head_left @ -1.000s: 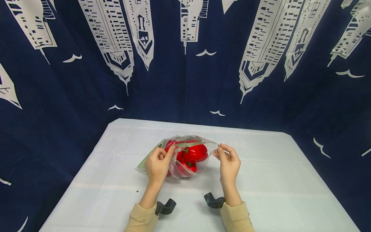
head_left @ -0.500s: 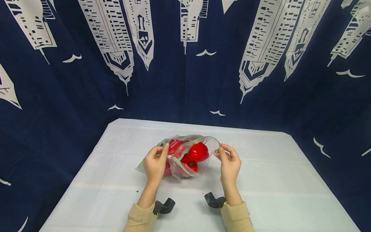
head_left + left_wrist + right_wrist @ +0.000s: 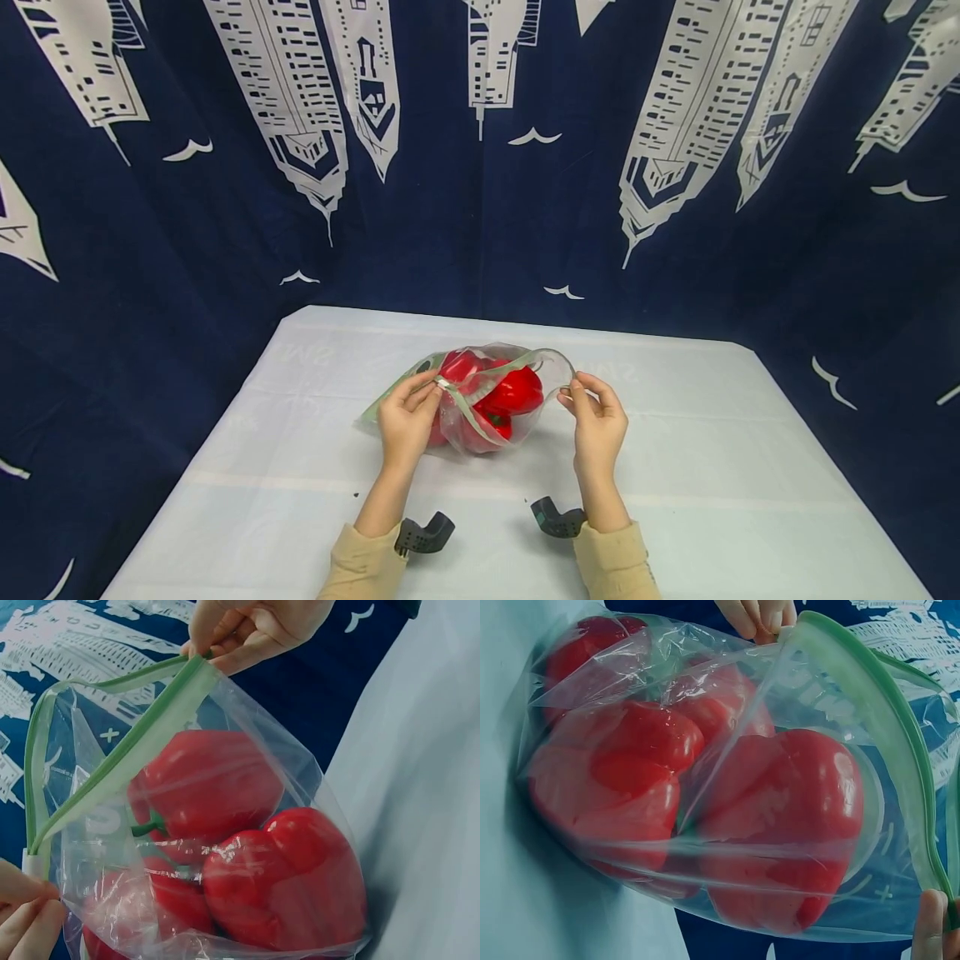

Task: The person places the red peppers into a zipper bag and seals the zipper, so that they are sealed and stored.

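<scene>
A clear zip bag (image 3: 525, 429) with a green zip strip (image 3: 139, 739) lies on the table, holding several red bell peppers (image 3: 517, 392). Its mouth gapes between the two hands. At the left end of the strip, my left hand (image 3: 407, 417) pinches the bag's edge beside a white slider (image 3: 34, 864). The opposite end of the strip is pinched between the thumb and fingers of my right hand (image 3: 600, 421). Through the film in the right wrist view, the peppers (image 3: 780, 825) are whole and glossy; some overlap, partly hiding each other.
The table (image 3: 712, 467) has a white cover. Behind it hangs a dark blue cloth (image 3: 480, 225) printed with white buildings and birds. Dark wrist-worn cameras (image 3: 427, 533) stick out inward from both wrists.
My left hand has shifted its grip on the bag's near left edge, first drawing back, then rising slightly. The near zip edge has swung down, widening the mouth. My right hand has edged slightly right.
</scene>
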Tool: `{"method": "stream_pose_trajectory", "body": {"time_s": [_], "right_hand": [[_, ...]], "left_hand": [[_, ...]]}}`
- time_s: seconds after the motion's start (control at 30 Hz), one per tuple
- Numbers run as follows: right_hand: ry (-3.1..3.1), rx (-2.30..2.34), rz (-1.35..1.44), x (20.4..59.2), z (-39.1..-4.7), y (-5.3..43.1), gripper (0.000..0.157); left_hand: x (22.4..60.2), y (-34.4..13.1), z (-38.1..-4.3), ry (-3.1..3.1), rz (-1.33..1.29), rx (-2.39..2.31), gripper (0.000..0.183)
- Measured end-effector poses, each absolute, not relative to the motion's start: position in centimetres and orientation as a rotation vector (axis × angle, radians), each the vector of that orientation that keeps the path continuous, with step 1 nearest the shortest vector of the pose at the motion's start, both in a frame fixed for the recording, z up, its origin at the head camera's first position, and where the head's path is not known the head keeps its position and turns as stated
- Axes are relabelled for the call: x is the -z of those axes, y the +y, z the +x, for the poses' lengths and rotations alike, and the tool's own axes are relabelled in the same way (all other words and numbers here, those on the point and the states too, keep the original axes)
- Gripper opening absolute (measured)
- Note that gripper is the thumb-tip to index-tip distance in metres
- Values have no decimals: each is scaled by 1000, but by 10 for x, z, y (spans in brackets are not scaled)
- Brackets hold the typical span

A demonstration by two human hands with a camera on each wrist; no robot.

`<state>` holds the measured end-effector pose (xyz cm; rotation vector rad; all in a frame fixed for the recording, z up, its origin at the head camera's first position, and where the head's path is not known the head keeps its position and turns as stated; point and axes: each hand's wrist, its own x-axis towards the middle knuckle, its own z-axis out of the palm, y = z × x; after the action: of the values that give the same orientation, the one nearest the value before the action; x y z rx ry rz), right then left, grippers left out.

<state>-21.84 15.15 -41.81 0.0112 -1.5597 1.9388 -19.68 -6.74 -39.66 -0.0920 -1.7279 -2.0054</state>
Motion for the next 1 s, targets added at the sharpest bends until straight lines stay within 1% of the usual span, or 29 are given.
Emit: {"method": "stream_pose_trajectory", "body": {"time_s": [0.3,0.63,1.0], "right_hand": [[-1588,-1931,-5,418,-218,152,22],[-1588,-1950,-15,418,-218,152,20],[-1584,-1961,-22,419,-219,155,25]], "left_hand": [[399,-68,-198,-1733,-112,1961,18],[401,-68,-199,-1866,-324,1777,15],[397,-67,-197,-1908,-421,1586,14]]}}
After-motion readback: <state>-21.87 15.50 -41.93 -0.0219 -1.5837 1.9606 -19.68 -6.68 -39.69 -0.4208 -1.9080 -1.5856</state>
